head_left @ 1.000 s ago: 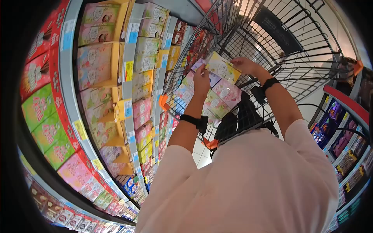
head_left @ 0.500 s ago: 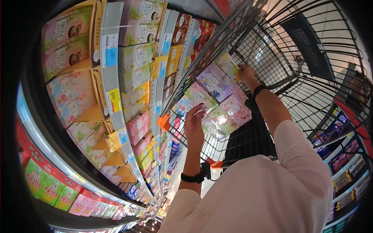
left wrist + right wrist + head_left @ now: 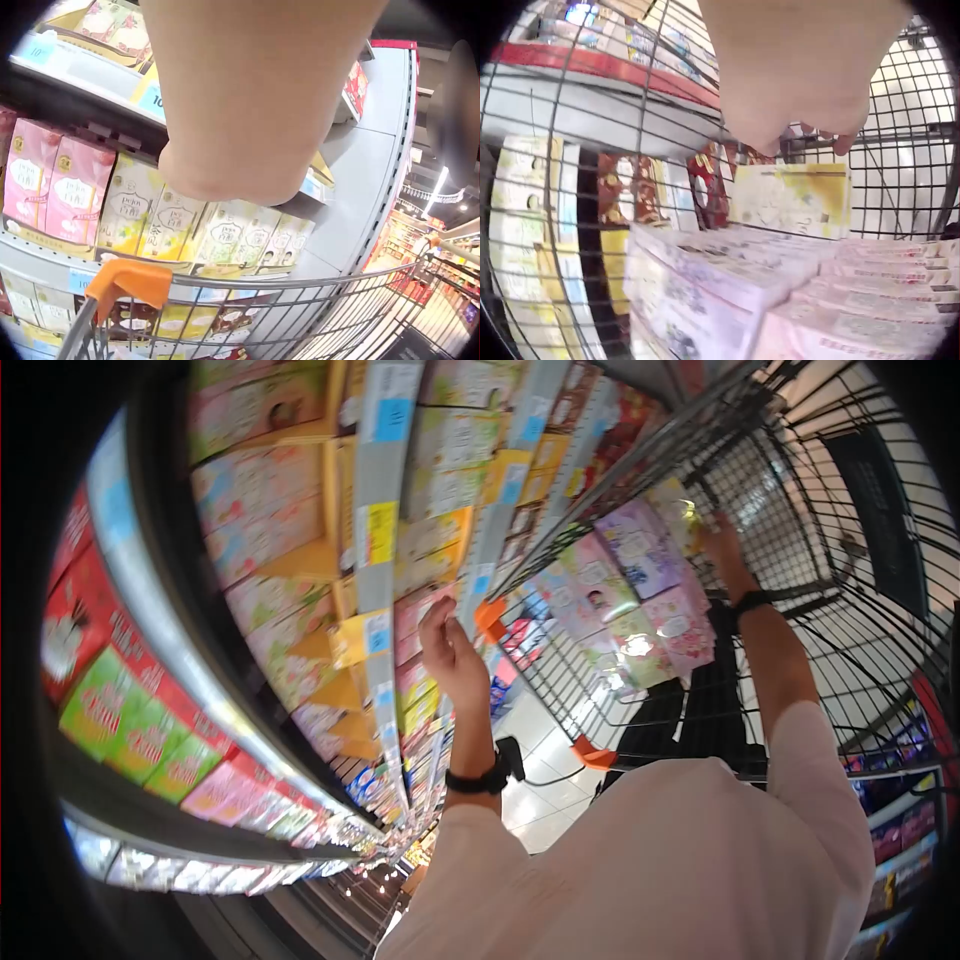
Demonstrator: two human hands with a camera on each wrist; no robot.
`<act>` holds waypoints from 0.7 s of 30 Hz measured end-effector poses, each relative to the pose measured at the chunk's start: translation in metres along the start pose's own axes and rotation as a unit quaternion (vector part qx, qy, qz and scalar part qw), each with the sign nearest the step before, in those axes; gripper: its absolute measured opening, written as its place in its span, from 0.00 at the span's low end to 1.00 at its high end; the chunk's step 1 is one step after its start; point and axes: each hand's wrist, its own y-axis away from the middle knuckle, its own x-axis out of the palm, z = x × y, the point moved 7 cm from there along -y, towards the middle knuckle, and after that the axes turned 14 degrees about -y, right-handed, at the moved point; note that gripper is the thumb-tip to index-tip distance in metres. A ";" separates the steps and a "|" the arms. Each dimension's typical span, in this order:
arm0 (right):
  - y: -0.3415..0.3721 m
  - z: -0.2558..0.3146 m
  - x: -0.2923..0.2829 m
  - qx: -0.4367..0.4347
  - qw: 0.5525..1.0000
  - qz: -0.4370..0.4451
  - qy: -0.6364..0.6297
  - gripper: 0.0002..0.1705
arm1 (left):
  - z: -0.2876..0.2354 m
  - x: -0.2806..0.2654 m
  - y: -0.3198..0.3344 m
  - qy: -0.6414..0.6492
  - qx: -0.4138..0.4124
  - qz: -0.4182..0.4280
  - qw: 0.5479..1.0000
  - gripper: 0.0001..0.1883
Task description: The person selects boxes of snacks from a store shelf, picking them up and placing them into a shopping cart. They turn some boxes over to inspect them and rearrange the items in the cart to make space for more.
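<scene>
In the head view my right hand [image 3: 722,545] is down in the cart at the end of a yellow-and-white snack box [image 3: 678,505]. The right wrist view has curled fingers at the top edge of that box [image 3: 791,199], which stands on end behind purple boxes [image 3: 697,292]; part of the grip is hidden. My left hand [image 3: 455,660] is raised between the cart and the shelf, fingers loosely bent and holding nothing. Pink boxes [image 3: 79,187] and yellow-white boxes [image 3: 150,214] on the shelf lie beyond that hand [image 3: 232,127].
The wire cart [image 3: 560,705] has orange corner caps [image 3: 490,620] and carries several pastel boxes, including pink ones [image 3: 675,630]. Tall shelves [image 3: 375,570] packed with snack boxes line the left side, close to the cart's rim. Another shelf [image 3: 905,820] stands at the right.
My left hand has let go of the yellow box and moved left, out of the cart toward the shelf. The right hand stays at the box, which now sits beyond the purple ones.
</scene>
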 end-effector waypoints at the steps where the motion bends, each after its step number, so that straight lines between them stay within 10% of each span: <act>1: 0.001 0.008 -0.006 -0.016 1.000 -0.010 0.025 0.27 | 0.006 -0.005 -0.010 -0.037 0.011 -0.011 0.999 0.12; 7: 0.006 0.059 -0.036 -0.179 0.965 -0.100 -0.161 0.23 | 0.033 0.011 -0.042 -0.179 0.097 -0.001 0.979 0.18; 14: 0.060 0.124 -0.053 -0.191 0.939 -0.075 -0.276 0.18 | 0.076 0.027 -0.059 -0.309 0.002 0.115 0.944 0.31; 17: 0.094 0.132 -0.052 -0.171 0.924 -0.067 -0.334 0.17 | 0.102 0.038 -0.076 -0.211 0.141 0.064 0.965 0.28; 21: 0.156 0.135 -0.056 -0.157 0.911 -0.048 -0.378 0.15 | 0.052 0.010 -0.081 -0.196 0.112 0.042 0.973 0.24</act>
